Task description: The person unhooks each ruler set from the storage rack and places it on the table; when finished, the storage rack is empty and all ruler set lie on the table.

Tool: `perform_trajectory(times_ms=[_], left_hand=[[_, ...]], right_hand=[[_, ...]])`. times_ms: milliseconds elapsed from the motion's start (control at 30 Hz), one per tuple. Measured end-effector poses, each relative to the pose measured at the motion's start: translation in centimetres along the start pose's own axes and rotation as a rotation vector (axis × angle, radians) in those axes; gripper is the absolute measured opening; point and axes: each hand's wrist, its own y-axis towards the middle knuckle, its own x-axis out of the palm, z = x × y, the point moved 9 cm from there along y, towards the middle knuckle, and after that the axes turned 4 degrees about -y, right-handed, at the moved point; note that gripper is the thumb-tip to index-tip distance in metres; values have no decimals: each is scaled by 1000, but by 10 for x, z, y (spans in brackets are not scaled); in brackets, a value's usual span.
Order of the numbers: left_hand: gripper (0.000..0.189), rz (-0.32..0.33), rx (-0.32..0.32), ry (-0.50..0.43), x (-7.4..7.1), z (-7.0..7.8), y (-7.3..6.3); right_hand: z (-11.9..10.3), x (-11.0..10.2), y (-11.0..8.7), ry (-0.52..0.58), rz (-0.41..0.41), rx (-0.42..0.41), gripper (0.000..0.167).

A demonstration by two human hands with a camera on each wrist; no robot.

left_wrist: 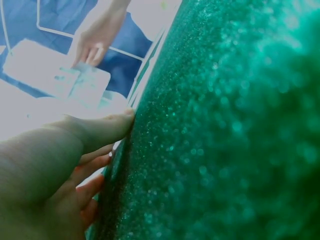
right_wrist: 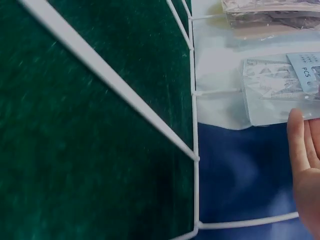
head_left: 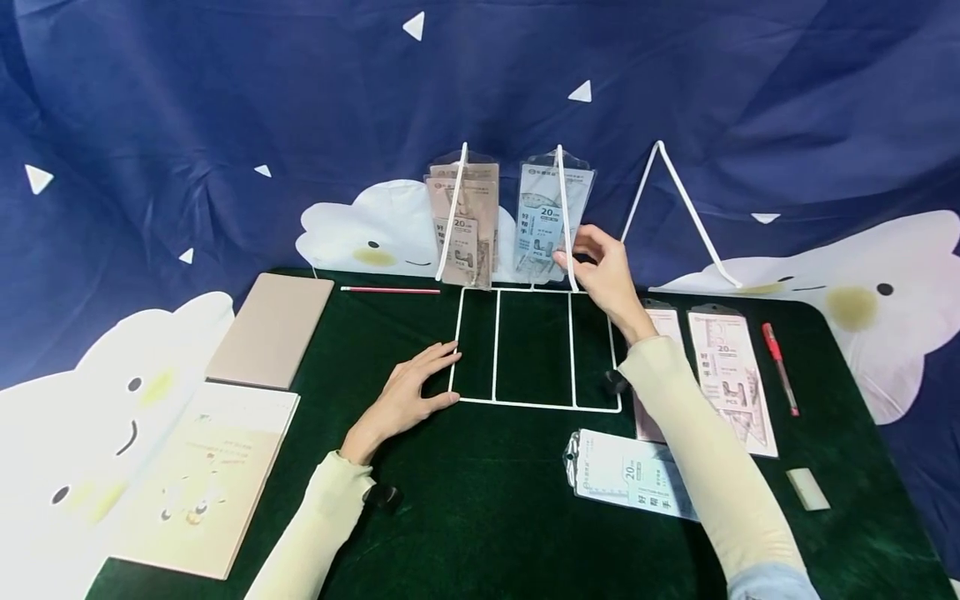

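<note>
My right hand [head_left: 606,277] pinches the blue packet [head_left: 538,221] by its right edge, hanging on the rack [head_left: 536,405] — my left hand [head_left: 408,390] lies lower, fingers spread, at the rack's left side.

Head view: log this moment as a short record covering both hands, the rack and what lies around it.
left hand: at the left edge of the white wire rack's base
right hand: holds the edge of the hanging blue pack
left prong: brown packs
middle prong: that blue pack
right prong: bare
table, left: beige notebook, illustrated book, pencil
table, right: pink packs, flat blue pack, red pen, white eraser
</note>
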Motion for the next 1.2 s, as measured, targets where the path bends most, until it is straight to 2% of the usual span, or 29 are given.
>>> perform_trajectory(times_ms=[133, 267, 467, 667, 1000, 1200], left_hand=[[63, -15, -5, -13, 1, 1, 2], [63, -18, -7, -12, 2, 1, 3], [64, -1, 12, -1, 3, 1, 2], [64, 8, 14, 3, 2, -1, -1], [65, 17, 16, 6, 0, -2, -1], [64, 8, 6, 1, 1, 0, 0]], right_hand=[[3, 1, 2, 55, -12, -1, 19], [-4, 0, -4, 59, -11, -13, 17], [-14, -1, -18, -17, -2, -18, 20], [-9, -2, -32, -83, -19, -31, 19], [-20, 5, -71, -41, -42, -35, 20], [-33, 7, -97, -63, -42, -27, 21]])
